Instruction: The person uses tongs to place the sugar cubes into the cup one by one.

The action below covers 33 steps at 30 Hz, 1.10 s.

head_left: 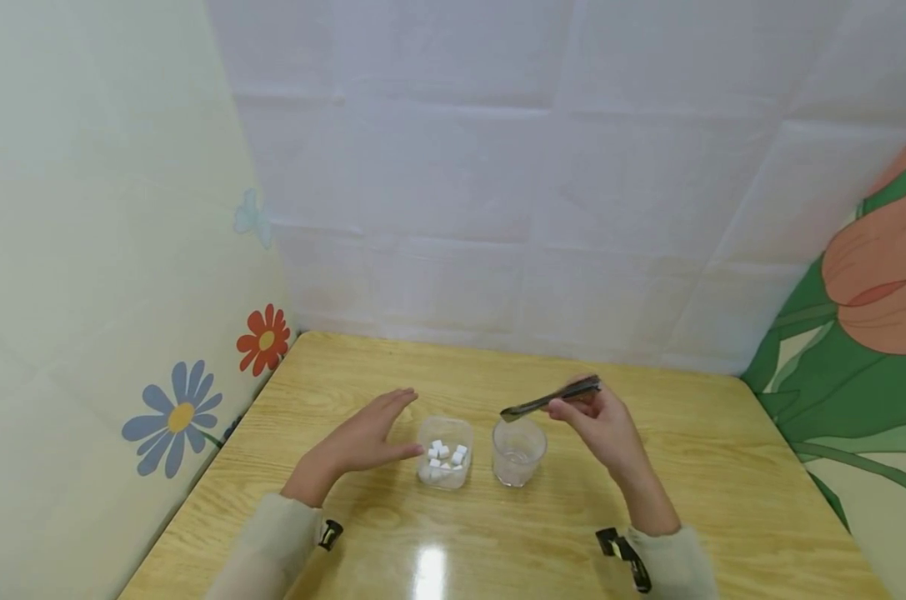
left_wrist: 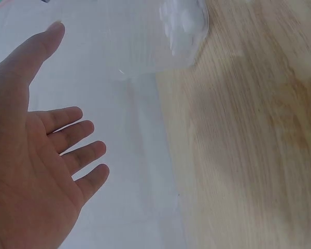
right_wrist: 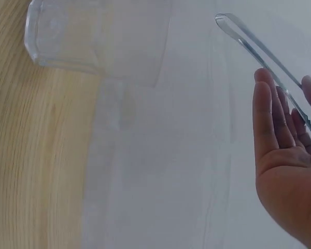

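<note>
My right hand (head_left: 598, 425) pinches a pair of metal tongs (head_left: 546, 402) between thumb and fingers. The tips of the tongs hang over the rim of a clear glass (head_left: 518, 467), pointing left. In the right wrist view the two arms of the tongs (right_wrist: 259, 54) lie close together, with nothing visible between the tips. My left hand (head_left: 366, 437) is spread beside a clear plastic container (head_left: 445, 429), its thumb close to the near-left wall; whether it touches, I cannot tell. Inside the container lie several white cubes (head_left: 458, 455). The left palm (left_wrist: 36, 166) holds nothing.
Container and glass stand side by side on a wooden table (head_left: 392, 550). A white cloth backdrop (head_left: 453, 208) rises behind the table's back edge. Patterned panels with flowers (head_left: 180, 415) close in the left side and with tulips (head_left: 888, 258) the right.
</note>
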Available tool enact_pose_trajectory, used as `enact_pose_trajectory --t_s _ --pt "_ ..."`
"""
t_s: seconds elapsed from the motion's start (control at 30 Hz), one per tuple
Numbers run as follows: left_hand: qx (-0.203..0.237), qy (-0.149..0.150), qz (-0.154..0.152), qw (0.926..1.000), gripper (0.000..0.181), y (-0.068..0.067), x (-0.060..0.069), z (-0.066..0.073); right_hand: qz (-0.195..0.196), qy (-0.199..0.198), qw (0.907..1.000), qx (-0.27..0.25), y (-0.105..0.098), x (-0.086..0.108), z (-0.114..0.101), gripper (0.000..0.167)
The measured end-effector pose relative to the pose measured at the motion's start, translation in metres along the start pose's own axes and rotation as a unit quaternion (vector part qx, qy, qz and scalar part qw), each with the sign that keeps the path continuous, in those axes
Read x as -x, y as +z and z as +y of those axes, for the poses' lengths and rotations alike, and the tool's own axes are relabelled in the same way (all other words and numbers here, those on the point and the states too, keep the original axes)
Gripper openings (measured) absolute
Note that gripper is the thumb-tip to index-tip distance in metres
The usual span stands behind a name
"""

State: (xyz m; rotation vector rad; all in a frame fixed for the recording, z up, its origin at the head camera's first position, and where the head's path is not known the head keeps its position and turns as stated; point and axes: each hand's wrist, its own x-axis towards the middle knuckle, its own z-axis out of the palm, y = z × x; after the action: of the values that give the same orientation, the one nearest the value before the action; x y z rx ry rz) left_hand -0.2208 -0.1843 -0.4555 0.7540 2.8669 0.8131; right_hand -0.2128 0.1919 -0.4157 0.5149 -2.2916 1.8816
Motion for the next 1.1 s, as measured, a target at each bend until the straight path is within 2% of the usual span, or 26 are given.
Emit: enact_pose_trajectory --t_s 0.23,0.7,0.93,1.1 --pt "-0.010 0.005 0.003 0.9999 0.091 -0.001 -0.004 0.006 -0.016 -0.017 0.9993 -0.030 0.009 -0.004 -0.001 0.029" --pt "0.000 0.000 -0.007 1.0000 0.091 -0.006 -0.013 0.024 -0.040 -0.025 0.9987 -0.018 0.025 -0.008 -0.003 0.027" --pt "-0.001 0.017 -0.003 0.9999 0.086 -0.005 -0.017 0.030 -0.049 -0.031 0.9980 -0.023 0.033 -0.010 -0.003 0.026" --pt "-0.009 0.039 0.003 0.9992 0.081 -0.005 -0.021 0.034 -0.056 -0.041 0.9974 -0.021 0.038 -0.012 -0.001 0.025"
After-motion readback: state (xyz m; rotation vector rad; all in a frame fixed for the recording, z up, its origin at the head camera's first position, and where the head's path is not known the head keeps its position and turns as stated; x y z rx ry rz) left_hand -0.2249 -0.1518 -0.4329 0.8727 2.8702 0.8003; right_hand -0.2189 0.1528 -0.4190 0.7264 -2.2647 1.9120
